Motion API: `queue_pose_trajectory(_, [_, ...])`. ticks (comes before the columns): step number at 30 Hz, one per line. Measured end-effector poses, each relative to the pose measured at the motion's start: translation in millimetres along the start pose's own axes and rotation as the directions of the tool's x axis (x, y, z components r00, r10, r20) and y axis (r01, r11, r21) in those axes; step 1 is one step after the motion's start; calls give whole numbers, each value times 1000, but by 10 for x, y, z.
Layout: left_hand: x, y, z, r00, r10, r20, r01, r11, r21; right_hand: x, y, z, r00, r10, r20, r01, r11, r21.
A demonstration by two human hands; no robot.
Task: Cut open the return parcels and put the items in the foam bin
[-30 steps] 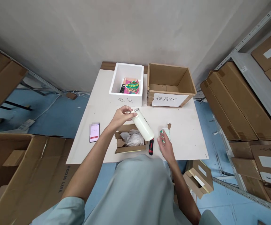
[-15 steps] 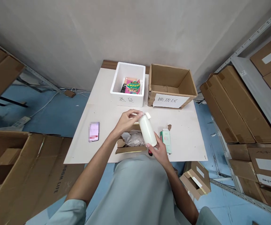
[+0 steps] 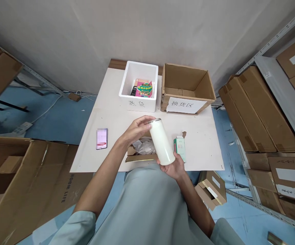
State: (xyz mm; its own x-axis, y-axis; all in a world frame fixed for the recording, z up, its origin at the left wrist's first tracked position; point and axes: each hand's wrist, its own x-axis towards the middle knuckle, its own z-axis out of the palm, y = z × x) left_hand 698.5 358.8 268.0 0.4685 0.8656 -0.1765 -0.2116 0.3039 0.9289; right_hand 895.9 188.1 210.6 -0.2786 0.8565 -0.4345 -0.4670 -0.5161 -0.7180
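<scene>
A white tumbler (image 3: 161, 143) with a silver rim is held tilted above the table's front part. My left hand (image 3: 137, 128) grips it near the rim. At the base end, my right hand (image 3: 173, 167) has its fingers closed around the tumbler from below. Beneath and to the left lies an open small cardboard box (image 3: 139, 158) with crumpled whitish wrapping (image 3: 144, 146) inside, partly hidden by my left arm and the tumbler. Just right of the tumbler is a green and white carton (image 3: 180, 149) with its top flap up.
A phone (image 3: 102, 139) lies on the white tabletop (image 3: 86, 160) at left. At the back are a white foam box (image 3: 138, 103) with colourful packages (image 3: 143, 89) and a labelled cardboard box (image 3: 187, 104). Large cartons (image 3: 52, 177) stand left; shelves (image 3: 277, 98) with boxes stand right.
The tumbler has turned in my hands and come slightly closer, its silver rim now showing. The white piece seen at its top is out of sight, and so is a red item by my right hand.
</scene>
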Motion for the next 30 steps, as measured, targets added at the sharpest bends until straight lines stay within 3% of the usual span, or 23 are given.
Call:
queue_pose_trajectory(3, [9, -46, 26, 996, 1, -89, -1, 1000, 0, -5, -68, -24, 999, -12, -39, 8, 995, -101])
queue_pose_trajectory(6, [39, -81, 33, 980, 36, -196, -28, 999, 41, -11, -125, -63, 959, -213, -187, 138, 928, -346])
queue_pose_trajectory(8, [60, -97, 43, 969, 54, -242, -36, 996, 80, -10, -130, -79, 885, -379, -270, 181, 815, -550])
queue_pose_trajectory(11, [77, -127, 82, 959, 56, -277, -20, 991, 130, 13, -84, -69, 805, -523, -279, 121, 606, -786])
queue_pose_trajectory(14, [75, -170, 139, 954, 51, -294, -6, 988, 152, 56, -4, -38, 750, -620, -231, 77, 428, -900])
queue_pose_trajectory(16, [62, -189, 166, 957, 49, -287, -2, 987, 161, 75, 40, -28, 730, -648, -217, 79, 395, -915])
queue_pose_trajectory(19, [31, -173, 164, 967, 36, -253, 11, 983, 183, 63, 55, -40, 761, -592, -266, 123, 534, -836])
queue_pose_trajectory(22, [-1, -114, 115, 976, 34, -216, 3, 985, 171, 17, 8, -75, 875, -391, -286, 172, 802, -572])
queue_pose_trajectory(24, [-12, -71, 71, 983, 37, -178, -7, 986, 166, -7, -35, -101, 943, -235, -235, 143, 925, -352])
queue_pose_trajectory(26, [-12, -39, 30, 989, 37, -144, -10, 983, 184, -16, -68, -120, 976, -117, -183, 85, 981, -172])
queue_pose_trajectory(30, [8, -15, -16, 987, 77, -141, -40, 967, 253, -1, -71, -121, 991, 30, -127, -24, 998, 52])
